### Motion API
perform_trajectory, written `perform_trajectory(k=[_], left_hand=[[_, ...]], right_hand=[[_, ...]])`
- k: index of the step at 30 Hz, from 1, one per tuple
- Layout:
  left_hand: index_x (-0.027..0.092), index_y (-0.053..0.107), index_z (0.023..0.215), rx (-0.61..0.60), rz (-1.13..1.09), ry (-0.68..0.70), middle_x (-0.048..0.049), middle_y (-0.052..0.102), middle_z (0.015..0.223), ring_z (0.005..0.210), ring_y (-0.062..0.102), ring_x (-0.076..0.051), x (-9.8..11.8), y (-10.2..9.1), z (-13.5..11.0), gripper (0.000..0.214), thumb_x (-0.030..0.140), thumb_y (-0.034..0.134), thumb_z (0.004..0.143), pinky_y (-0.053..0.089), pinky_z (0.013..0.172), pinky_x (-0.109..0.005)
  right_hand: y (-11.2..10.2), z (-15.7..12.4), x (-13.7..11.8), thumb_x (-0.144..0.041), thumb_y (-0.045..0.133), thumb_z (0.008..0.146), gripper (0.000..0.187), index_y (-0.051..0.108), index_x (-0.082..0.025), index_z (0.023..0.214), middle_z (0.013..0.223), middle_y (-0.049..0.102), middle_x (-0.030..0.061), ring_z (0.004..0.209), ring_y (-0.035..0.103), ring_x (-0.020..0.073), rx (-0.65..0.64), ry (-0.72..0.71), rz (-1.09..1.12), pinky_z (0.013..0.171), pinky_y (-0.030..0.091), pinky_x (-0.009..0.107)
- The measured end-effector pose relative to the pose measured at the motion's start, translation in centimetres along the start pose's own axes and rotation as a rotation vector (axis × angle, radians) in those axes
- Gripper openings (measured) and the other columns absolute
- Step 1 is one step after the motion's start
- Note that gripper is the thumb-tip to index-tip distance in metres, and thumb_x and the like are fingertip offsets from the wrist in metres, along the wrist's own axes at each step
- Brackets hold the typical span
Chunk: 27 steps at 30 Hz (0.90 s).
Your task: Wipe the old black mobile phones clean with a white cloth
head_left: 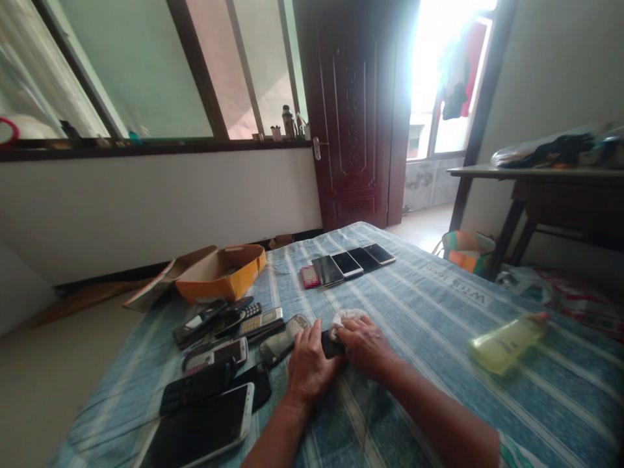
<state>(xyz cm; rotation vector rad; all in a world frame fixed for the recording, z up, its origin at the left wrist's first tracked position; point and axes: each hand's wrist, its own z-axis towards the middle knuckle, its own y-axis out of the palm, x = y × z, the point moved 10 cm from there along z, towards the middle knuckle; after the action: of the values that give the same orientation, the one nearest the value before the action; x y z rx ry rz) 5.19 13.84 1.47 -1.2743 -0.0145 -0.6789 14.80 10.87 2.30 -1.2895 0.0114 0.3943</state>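
Note:
My left hand (312,364) is closed around the left side of a dark phone (332,344), which lies low over the bed. My right hand (366,343) grips a crumpled white cloth (347,316) and presses it onto that phone's right end. Part of the phone is hidden under both hands. Close by on the left are several old phones, among them a grey one (283,339), a keypad phone (263,321) and a white-edged tablet (199,429). Beyond the hands, a row of phones (347,263) lies side by side, with a small pink item (310,277) at its left end.
An open orange cardboard box (229,283) stands at the bed's far left edge. A yellowish clear bottle (507,344) lies on the striped bedsheet (429,364) to the right. Further off are a dark red door (358,117) and a table (546,173) with things on it.

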Motion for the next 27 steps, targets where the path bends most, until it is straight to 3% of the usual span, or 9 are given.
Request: perform_trajectory(k=[6,16,22,27], left_hand=[[0.009,0.051,0.127,0.074,0.025,0.004,-0.0145,0.062,0.115,0.111,0.053,-0.031,0.3,-0.3,-0.5,0.069,0.036,0.07,0.066,0.044,0.097,-0.042],[0.006,0.054,0.12,0.244,0.1,0.056,-0.0133,0.065,0.098,0.094,0.058,-0.029,0.8,-0.6,-0.9,0.059,0.033,0.069,0.07,0.048,0.086,-0.041],[0.005,0.053,0.122,0.194,0.129,-0.02,-0.0143,0.062,0.1,0.097,0.056,-0.031,1.1,-0.6,-0.7,0.064,0.037,0.07,0.07,0.046,0.088,-0.041],[0.008,0.053,0.122,0.134,0.086,-0.053,-0.0133,0.062,0.103,0.099,0.054,-0.032,1.0,-0.6,-0.6,0.064,0.038,0.07,0.068,0.044,0.091,-0.042]], right_hand=[[-0.5,-0.7,3.6,-0.009,0.042,0.087,0.028,0.065,-0.017,0.102,0.101,0.067,0.0092,0.097,0.058,0.0214,-0.029,0.216,-0.08,0.089,0.035,0.034],[0.8,-0.6,-1.3,-0.017,0.047,0.091,0.024,0.064,-0.02,0.108,0.11,0.066,0.007,0.103,0.056,0.0202,0.038,-0.043,0.057,0.095,0.035,0.031],[0.3,-0.3,0.5,-0.013,0.047,0.089,0.024,0.066,-0.019,0.102,0.107,0.066,0.0075,0.102,0.056,0.0201,0.045,0.025,0.052,0.094,0.036,0.03],[0.0,-0.1,2.3,-0.01,0.043,0.09,0.03,0.065,-0.02,0.108,0.111,0.065,0.0081,0.106,0.055,0.0196,0.035,0.104,0.021,0.094,0.036,0.03]])
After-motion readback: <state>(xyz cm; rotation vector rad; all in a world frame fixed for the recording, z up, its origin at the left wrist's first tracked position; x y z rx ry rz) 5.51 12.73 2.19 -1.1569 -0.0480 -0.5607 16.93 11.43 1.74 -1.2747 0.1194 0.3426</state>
